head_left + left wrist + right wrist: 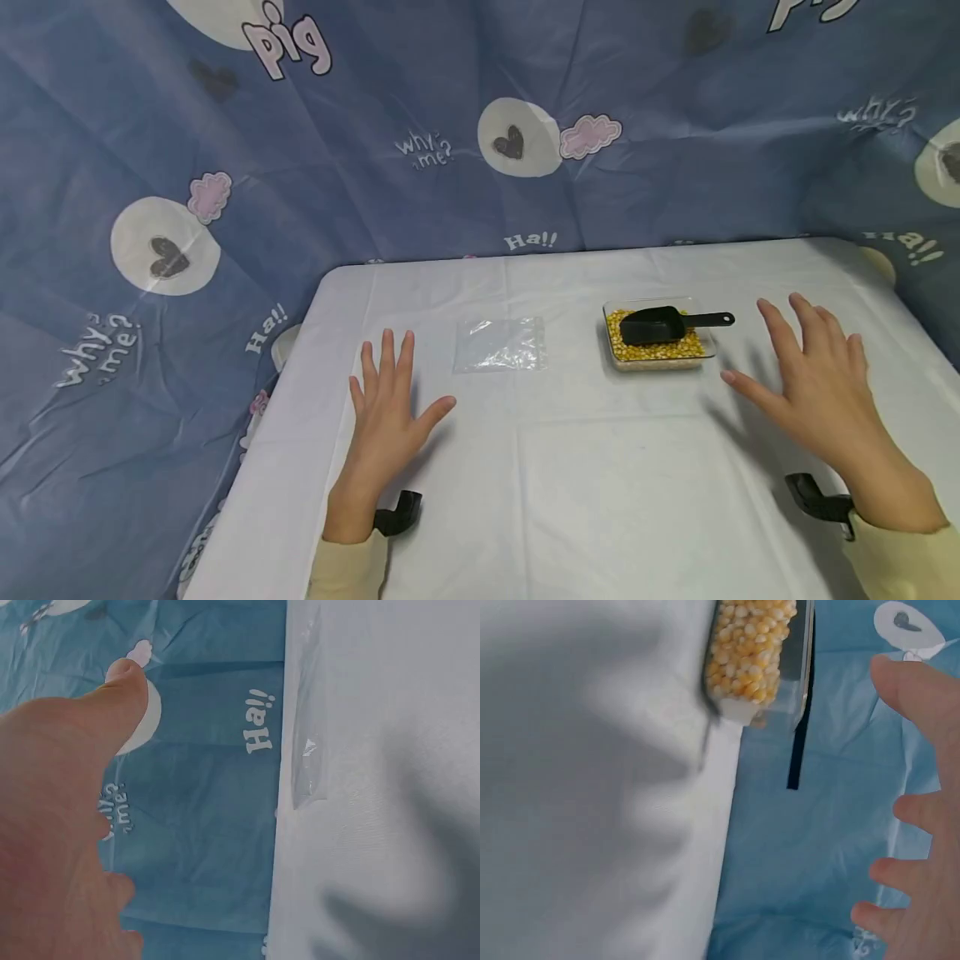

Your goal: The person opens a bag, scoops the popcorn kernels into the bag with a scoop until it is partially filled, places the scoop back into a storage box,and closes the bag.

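A clear plastic bag [500, 345] lies flat on the white cloth, up and to the right of my left hand [387, 425]. That hand is spread with straight fingers and holds nothing. Yellow corn kernels [637, 353] fill a clear rectangular container [660, 364] further right, and a black scoop [652, 326] rests on top, its handle reaching past the right rim. My right hand [825, 392] is held apart from the container, to its right, with fingers extended and nothing in them. In the right wrist view the kernels [746, 652] show through the container's side.
A white cloth [600, 483] covers the table. Blue printed fabric [420, 200] hangs behind it and along the left side. Each wrist wears a black mount, one at the left wrist [399, 512] and one at the right wrist [817, 498].
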Available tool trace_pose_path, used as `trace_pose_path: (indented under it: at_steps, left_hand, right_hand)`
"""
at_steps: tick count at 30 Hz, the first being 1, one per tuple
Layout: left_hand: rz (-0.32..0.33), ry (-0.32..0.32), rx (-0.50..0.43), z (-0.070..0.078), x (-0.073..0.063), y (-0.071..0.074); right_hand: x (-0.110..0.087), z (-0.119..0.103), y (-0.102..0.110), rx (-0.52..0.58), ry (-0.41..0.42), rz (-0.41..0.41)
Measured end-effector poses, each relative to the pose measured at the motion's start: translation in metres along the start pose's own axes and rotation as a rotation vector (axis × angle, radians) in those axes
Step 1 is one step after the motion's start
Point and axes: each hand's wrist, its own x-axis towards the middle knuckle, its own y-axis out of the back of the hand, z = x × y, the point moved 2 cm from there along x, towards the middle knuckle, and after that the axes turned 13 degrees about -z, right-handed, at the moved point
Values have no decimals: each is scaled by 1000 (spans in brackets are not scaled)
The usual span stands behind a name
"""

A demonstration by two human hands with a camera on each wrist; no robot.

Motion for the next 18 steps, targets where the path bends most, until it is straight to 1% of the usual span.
trace_pose_path:
  at_steps: [3, 6, 10, 15, 18]
  left_hand:
    - [-1, -19, 6, 5, 1, 4]
    - [-1, -38, -8, 10, 4, 9]
    - [-9, -60, -32, 16, 9, 14]
    - [-9, -103, -49, 21, 14, 20]
    - [-18, -124, -67, 25, 18, 21]
  right_hand:
    - [2, -4, 4, 15, 52, 32]
    - [7, -9, 8, 38, 105, 76]
    - [14, -21, 11, 83, 139, 121]
    - [22, -41, 8, 132, 162, 138]
    - [26, -51, 3, 150, 177, 127]
